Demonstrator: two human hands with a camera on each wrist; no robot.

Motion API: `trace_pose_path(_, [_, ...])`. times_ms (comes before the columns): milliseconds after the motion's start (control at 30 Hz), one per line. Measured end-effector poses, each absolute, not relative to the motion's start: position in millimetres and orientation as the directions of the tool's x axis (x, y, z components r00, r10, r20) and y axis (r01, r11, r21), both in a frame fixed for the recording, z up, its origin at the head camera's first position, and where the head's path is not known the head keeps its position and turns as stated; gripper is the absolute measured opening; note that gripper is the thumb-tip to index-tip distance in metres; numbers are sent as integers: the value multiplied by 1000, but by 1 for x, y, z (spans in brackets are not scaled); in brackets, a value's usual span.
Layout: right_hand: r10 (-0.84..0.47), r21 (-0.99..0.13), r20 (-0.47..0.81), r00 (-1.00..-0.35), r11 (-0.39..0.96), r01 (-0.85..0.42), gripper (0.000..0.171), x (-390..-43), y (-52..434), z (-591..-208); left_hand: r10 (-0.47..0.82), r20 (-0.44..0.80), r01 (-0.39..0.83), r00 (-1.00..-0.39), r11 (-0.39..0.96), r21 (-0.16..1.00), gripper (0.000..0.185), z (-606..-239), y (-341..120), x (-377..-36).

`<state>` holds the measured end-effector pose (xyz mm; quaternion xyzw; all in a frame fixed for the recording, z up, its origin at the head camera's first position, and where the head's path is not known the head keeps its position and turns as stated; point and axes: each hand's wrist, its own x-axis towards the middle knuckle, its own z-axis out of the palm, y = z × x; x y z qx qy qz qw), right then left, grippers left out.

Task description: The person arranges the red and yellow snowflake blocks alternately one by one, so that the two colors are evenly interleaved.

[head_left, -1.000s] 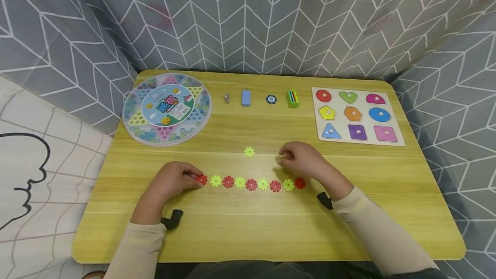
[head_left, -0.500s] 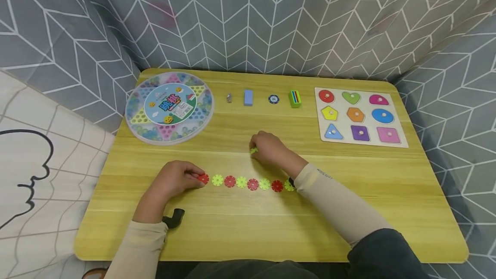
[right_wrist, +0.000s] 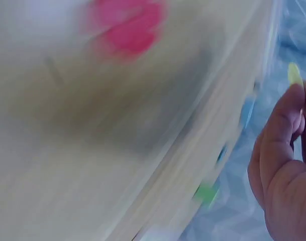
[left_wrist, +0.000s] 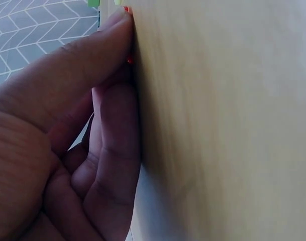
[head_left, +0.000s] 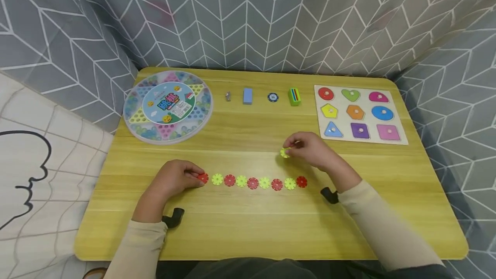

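A home play corner: grey chevron-patterned fabric walls (head_left: 248,16) surround a small yellow wooden worktop (head_left: 248,227) holding children's toys.

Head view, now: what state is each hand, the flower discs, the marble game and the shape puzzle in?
Left hand: pinches the red disc at the row's left end.
Right hand: holds a yellow disc, apart from the row.
Disc row: nine discs, red and yellow alternating, flat on the table.
Marble game: lid on.
Shape puzzle: all nine pieces seated.
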<state>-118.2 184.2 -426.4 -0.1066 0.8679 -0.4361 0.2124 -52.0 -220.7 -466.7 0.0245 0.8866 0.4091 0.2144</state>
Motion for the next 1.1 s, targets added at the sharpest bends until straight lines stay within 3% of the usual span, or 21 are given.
trace_pose_path(233, [-282, -747, -387, -878, 655, 119, 21, -71, 248, -442, 201, -361, -133, -911, 684, 718, 24, -463, -229, -51])
trace_pose_path(600, [-225, -625, -287, -931, 781, 4, 9, -52, 245, -458, 202, -373, -154, -905, 663, 733, 25, -467, -231, -48])
trace_pose_path(800, [-208, -628, -263, -942, 778, 4, 8, -50, 245, -456, 223, -362, -141, -905, 646, 750, 25, -468, -231, -48])
trace_pose_path(933, [-185, -654, -191, -964, 757, -16, 21, -52, 242, -449, 230, -361, -137, -904, 644, 753, 30, -468, -233, -47])
trace_pose_path(1100, [-219, -608, -53, -974, 781, -142, 43, -59, 225, -442, 224, -285, -67, -932, 666, 743, 32, -464, -232, -45])
